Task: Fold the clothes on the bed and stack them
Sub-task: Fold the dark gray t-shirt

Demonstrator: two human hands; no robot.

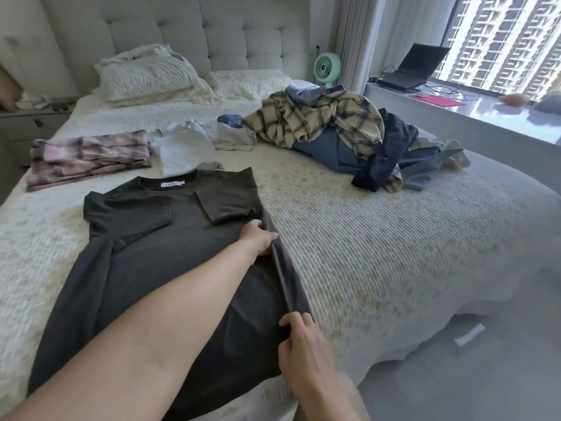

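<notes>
I am pinching the right edge of the dark shirt [170, 262] with my left hand [258, 240] and right hand [299, 338], plaid folded [91, 156] beyond left, pile [349, 132] beyond right waiting.

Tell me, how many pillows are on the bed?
1 clear pillow, lying by the headboard at the bed's far left. Rumpled white bedding behind and beside it may hide another.
</notes>
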